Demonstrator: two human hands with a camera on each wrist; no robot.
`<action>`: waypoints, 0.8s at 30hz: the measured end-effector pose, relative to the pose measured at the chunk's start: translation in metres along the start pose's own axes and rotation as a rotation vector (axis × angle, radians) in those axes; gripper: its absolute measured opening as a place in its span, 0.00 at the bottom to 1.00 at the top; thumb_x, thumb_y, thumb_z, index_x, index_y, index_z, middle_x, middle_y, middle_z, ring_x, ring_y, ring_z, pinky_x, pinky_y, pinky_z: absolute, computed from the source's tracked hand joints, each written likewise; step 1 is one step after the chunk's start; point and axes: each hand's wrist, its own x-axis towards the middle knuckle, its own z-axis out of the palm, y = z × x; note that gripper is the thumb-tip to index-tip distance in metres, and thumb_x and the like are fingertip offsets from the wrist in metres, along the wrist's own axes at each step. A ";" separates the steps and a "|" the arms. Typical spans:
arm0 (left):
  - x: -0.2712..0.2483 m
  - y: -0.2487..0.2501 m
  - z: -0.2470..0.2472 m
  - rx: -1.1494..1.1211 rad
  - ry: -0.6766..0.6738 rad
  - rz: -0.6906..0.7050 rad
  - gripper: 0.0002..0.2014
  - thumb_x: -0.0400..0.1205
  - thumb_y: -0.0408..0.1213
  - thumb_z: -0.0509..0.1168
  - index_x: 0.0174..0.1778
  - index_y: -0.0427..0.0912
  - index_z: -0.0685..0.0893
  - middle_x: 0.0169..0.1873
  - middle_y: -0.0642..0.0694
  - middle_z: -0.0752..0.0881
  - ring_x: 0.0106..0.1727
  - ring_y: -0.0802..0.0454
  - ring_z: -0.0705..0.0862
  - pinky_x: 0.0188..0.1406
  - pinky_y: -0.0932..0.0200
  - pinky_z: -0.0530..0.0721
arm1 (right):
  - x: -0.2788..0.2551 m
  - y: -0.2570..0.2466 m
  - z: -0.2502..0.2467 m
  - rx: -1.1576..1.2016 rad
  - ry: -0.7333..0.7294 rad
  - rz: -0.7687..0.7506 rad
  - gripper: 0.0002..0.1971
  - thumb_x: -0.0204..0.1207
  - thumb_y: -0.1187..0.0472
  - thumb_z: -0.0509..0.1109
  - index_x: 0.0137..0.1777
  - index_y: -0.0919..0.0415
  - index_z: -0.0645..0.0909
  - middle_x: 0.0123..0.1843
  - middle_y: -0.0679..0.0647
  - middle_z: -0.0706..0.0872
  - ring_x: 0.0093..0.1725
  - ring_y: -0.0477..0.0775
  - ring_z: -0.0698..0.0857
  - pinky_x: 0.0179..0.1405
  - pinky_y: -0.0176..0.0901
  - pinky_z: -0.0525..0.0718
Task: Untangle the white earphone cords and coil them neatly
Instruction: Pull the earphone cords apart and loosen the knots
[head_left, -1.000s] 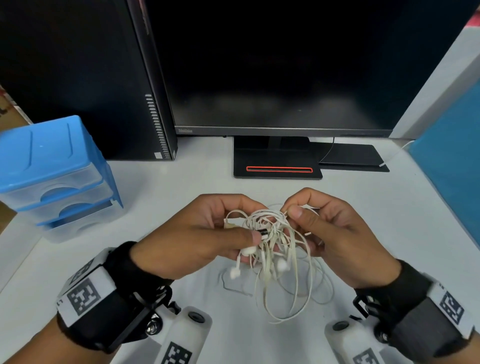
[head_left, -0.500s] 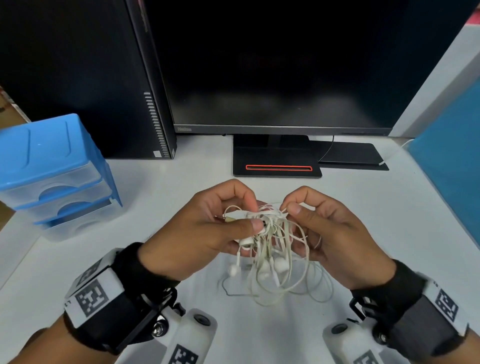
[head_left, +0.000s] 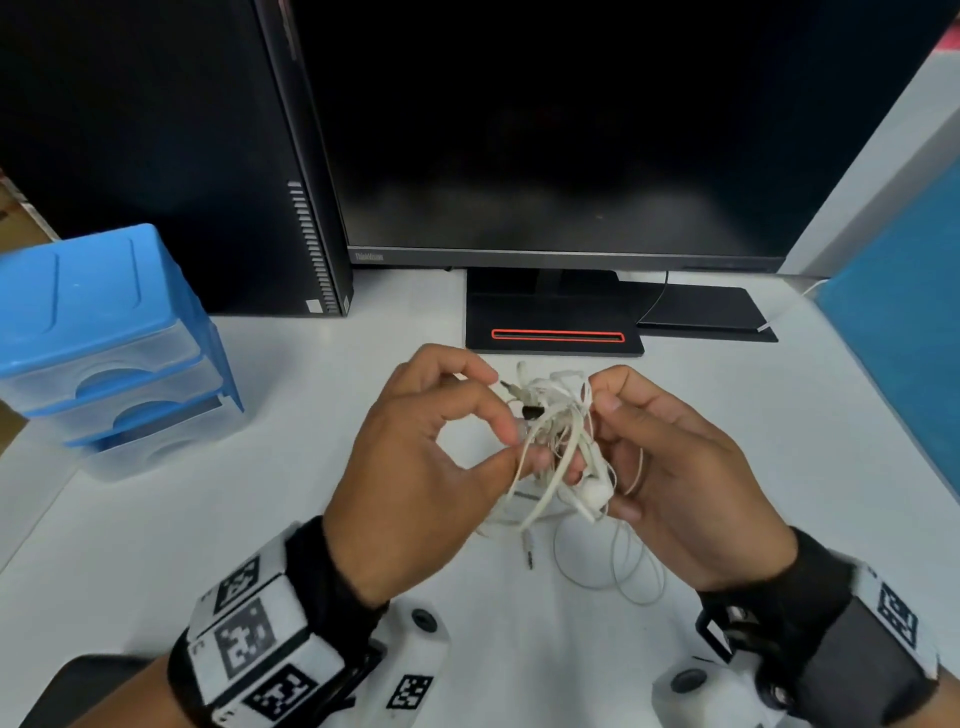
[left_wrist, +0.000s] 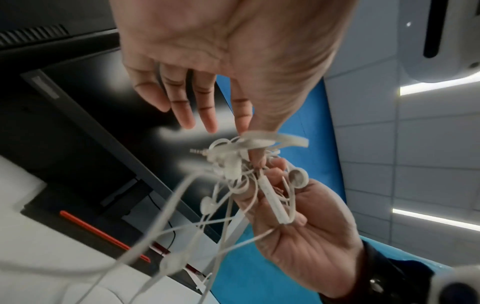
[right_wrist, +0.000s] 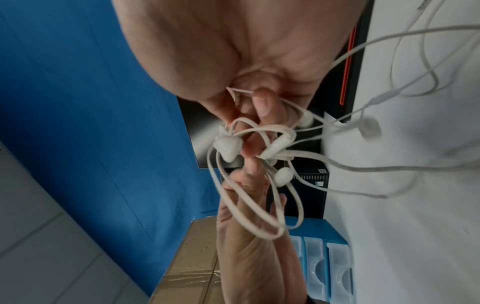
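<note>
Head view: my hands have drifted up and away from me, toward the monitor stand (head_left: 555, 336), and the cords (head_left: 558, 447) come up with them, so fewer loops trail on the worktop (head_left: 291, 467) than a second ago. My left hand (head_left: 431, 467) pinches a strand between thumb and forefinger, other fingers loose. My right hand (head_left: 675, 483) curls round the clump, an earbud (head_left: 592, 496) resting on it. A jack plug (head_left: 511, 387) now pokes out up top. Still a knot, I reckon; coiling's a way off.

Drawer unit (head_left: 104, 343) stands left on the table (head_left: 291, 467), monitor (head_left: 561, 130) behind.
</note>
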 end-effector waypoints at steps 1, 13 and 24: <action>-0.001 0.000 0.002 -0.012 -0.013 0.008 0.09 0.65 0.51 0.78 0.36 0.55 0.89 0.51 0.59 0.82 0.57 0.58 0.81 0.50 0.81 0.67 | 0.000 0.000 -0.001 0.011 0.002 -0.004 0.08 0.78 0.58 0.61 0.48 0.64 0.75 0.30 0.63 0.81 0.23 0.48 0.76 0.19 0.40 0.59; -0.004 0.001 0.009 -0.179 -0.080 0.024 0.06 0.75 0.43 0.76 0.47 0.56 0.93 0.39 0.58 0.89 0.40 0.54 0.85 0.41 0.68 0.75 | 0.001 -0.003 0.003 0.134 -0.005 0.060 0.10 0.78 0.60 0.60 0.40 0.63 0.80 0.23 0.57 0.73 0.23 0.52 0.65 0.16 0.37 0.57; 0.003 -0.004 0.002 -0.501 -0.231 -0.234 0.03 0.71 0.29 0.76 0.38 0.35 0.91 0.39 0.36 0.91 0.41 0.35 0.87 0.48 0.53 0.88 | -0.001 0.000 0.005 -0.262 0.067 0.003 0.09 0.86 0.64 0.60 0.43 0.62 0.77 0.26 0.52 0.79 0.20 0.43 0.71 0.19 0.31 0.68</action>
